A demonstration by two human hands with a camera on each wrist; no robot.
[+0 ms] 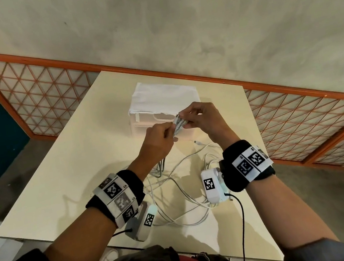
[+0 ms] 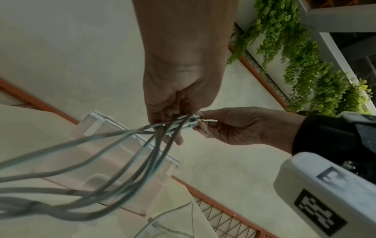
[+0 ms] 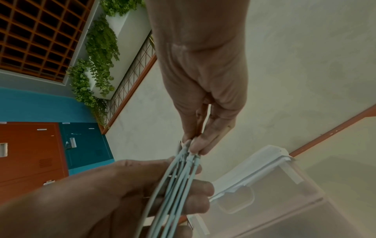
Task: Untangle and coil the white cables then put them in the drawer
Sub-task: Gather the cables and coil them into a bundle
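Foreground, head view: both wrists carry marker bands and white camera units above the near edge of the table (image 1: 41, 197). The left hand (image 1: 159, 135) is curled round a bundle of white cables (image 1: 178, 123), strands running through its fingers (image 3: 195, 185); the right hand (image 1: 200, 115) pinches the connector ends together at the top of the bundle. The remaining length hangs to a loose tangle (image 1: 183, 187) on the table, just before the closed translucent drawer unit (image 1: 161, 100). Likely risks: pulling the ends upward may tighten the crossings below into knots; a connector may slip from the pinch, so the ends scatter; dragged loops may slide over the near edge.
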